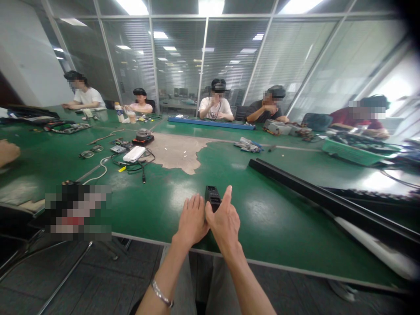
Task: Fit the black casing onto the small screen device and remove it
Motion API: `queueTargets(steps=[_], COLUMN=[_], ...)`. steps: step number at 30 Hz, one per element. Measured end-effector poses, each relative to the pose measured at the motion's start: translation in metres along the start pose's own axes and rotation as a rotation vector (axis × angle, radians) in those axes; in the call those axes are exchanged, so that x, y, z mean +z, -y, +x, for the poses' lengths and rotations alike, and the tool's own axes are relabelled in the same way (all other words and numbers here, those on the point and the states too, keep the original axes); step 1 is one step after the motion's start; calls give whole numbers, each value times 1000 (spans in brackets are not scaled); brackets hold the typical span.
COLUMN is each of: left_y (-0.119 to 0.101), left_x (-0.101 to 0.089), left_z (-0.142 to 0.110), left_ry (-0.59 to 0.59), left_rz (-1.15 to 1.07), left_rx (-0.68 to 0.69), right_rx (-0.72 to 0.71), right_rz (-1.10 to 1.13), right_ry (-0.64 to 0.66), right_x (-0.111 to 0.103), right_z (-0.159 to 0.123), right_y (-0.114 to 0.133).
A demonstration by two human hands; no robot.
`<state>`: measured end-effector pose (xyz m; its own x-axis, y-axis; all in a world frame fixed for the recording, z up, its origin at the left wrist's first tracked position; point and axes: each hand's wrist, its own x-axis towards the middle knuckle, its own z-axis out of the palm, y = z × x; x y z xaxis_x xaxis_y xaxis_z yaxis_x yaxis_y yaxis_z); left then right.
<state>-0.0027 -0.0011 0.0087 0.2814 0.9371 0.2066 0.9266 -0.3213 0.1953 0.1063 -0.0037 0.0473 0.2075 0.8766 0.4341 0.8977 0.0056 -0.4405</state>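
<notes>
A small black rectangular block with slots in its top stands on the green table, in front of my hands. My left hand lies palm down on the left of the block, with its fingers stretched out and close to its side. Around the block's near end is my right hand. Its thumb is at the left of that end and its index finger points forward along the right. The other right fingers are partly hidden, as is the lower part of the block.
Long black rails lie at the right, near a green basket. A white box with cables and a pair of glasses are ahead left. Several people sit along the far side, behind a blue bar.
</notes>
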Motion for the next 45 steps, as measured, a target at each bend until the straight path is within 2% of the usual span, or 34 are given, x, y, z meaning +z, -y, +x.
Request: queueTargets(steps=[5,9,13,24,31,37,45], left_y=[1,1,1,1,-1,-3,-4], left_x=[1,2,3,2,1,1,0], left_z=[0,0,0,0,0,0,0], left_ry=[13,11,2,-38,0,-1,2], left_rz=[21,38,49,42,68,90,87], left_rx=[9,9,4,-16,-5,2,-6], right_rx=[2,-23,12,42,57,10,13], right_rz=[-26,29,63,-24,59,175,161], right_ry=[34,-6,24,-22,-6,-51,-25], right_x=[4,8,10,20,24,27,23], right_z=[-6,-6,-2,-2,-4,-5,-5], right_y=[-4,-7,-7,-3,-10,-16,-15])
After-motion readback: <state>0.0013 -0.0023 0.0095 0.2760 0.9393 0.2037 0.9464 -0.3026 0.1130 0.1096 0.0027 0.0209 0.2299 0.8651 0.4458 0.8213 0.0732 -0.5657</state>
